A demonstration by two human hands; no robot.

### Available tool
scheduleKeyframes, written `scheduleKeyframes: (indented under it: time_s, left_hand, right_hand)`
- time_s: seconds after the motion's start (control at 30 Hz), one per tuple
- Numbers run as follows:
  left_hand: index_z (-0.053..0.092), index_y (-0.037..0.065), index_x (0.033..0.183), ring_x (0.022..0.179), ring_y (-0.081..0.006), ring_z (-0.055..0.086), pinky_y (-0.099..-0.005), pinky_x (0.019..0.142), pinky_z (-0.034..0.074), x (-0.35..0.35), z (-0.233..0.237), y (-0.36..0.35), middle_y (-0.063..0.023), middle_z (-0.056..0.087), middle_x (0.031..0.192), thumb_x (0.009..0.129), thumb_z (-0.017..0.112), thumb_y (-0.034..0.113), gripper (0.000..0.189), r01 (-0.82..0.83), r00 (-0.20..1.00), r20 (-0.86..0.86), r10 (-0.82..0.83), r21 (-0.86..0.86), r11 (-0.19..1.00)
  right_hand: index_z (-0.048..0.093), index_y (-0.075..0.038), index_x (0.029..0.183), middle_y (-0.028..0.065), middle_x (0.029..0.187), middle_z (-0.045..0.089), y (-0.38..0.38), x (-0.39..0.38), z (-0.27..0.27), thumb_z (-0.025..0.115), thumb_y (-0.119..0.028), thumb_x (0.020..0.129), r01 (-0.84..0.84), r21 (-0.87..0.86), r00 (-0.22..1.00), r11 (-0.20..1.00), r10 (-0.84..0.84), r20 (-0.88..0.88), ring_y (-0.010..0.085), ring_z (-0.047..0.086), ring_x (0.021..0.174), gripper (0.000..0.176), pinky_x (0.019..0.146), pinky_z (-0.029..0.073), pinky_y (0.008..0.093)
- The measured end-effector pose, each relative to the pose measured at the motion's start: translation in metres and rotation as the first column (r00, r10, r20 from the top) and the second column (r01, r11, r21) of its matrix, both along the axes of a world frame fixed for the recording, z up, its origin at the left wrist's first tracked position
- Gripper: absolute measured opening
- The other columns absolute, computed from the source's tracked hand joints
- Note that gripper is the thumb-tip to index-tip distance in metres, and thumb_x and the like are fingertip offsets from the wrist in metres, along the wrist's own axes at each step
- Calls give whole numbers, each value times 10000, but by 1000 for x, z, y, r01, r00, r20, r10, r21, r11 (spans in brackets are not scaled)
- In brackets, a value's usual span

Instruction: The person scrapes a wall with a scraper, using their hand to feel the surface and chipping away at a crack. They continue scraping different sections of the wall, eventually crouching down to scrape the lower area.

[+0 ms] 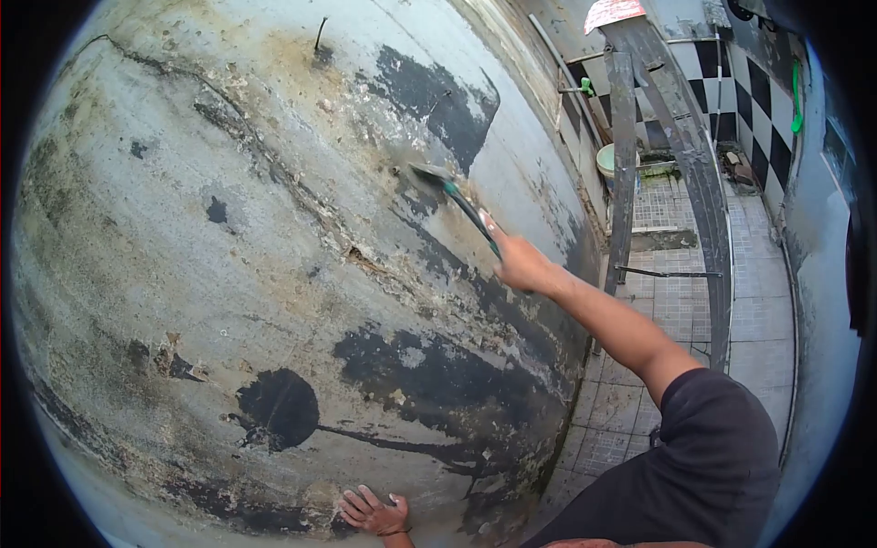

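A weathered wall (228, 320) with peeling paint and dark patches fills the left and middle of the view. My right hand (525, 263) is wrapped round the green and dark handle of a scraping tool (470, 212). The tool's flat head lies at the wall, just below a large dark patch (438, 105); the head is slightly blurred. Low on the wall, my left hand (375, 513) rests with its fingers spread and holds nothing. A round dark patch (277, 408) is up and to the left of it.
A long crack (247, 137) runs down the wall, and a nail (321, 34) sticks out near the top. To the right, a wooden ladder-like frame (699, 183) stands on the tiled floor (763, 301). Behind it are a bucket (606, 161) and a green tap (586, 87).
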State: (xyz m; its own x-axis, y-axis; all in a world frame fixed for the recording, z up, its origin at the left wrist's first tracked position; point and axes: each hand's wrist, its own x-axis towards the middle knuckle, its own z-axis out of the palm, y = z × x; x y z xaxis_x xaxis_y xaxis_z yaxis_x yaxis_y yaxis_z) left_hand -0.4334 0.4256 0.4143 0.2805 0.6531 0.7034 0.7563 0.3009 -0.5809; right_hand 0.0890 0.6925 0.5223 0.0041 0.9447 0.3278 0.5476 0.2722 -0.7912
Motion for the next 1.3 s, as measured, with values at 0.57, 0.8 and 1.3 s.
scheduleKeyframes:
  time_s: [0.57, 0.8, 1.3]
  left_hand:
    - [331, 81, 1458, 1395, -490, 273, -640, 1104, 232, 0, 0, 0, -259, 314, 1517, 778, 486, 408, 770, 24, 999, -38, -22, 54, 998]
    - [400, 111, 1444, 1387, -461, 305, -635, 1097, 250, 5, 4, -3, -207, 284, 1552, 830, 542, 408, 697, 54, 998, 35, -55, 21, 998]
    - [309, 157, 1504, 1437, -466, 213, -637, 1129, 162, 29, 0, -12, -216, 264, 1569, 888, 554, 452, 725, -76, 950, 292, 113, -134, 988]
  right_hand:
    - [143, -90, 1556, 299, 1083, 600, -46, -105, -45, 522, -155, 969, -198, 376, 930, 906, 294, -220, 462, 594, 965, 701, 867, 470, 477]
    - [114, -94, 1562, 328, 1054, 619, -88, -120, -102, 520, -187, 974, -169, 272, 937, 947, 240, -253, 476, 618, 919, 721, 873, 460, 486]
    - [133, -72, 1565, 42, 663, 548, -149, -175, -200, 440, -300, 1034, -213, -168, 715, 963, 36, -698, 111, 539, 496, 654, 489, 477, 304]
